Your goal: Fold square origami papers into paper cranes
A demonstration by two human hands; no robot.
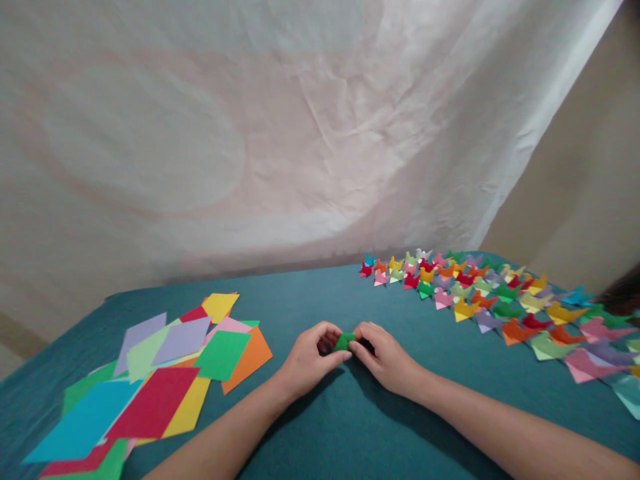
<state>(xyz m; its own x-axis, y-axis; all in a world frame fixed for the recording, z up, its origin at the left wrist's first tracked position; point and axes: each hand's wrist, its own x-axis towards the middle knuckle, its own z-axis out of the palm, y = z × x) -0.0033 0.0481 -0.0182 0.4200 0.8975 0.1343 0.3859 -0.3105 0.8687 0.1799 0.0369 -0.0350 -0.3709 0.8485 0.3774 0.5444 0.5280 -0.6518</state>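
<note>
A small folded piece of green paper (pixel 343 342) is held between both hands, just above the middle of the table. My left hand (pixel 314 353) pinches its left side, thumb in front and fingers curled behind. On the right side, my right hand (pixel 383 353) grips the same paper between thumb and fingertips. The fingers cover parts of the paper, so its full folded shape is hidden.
Loose colored paper squares (pixel 153 402) lie overlapping on the left of the teal-covered table (pixel 300 300). Rows of folded paper birds (pixel 517 329) stand along the right side. A pale cloth (pixel 280 133) hangs behind the table.
</note>
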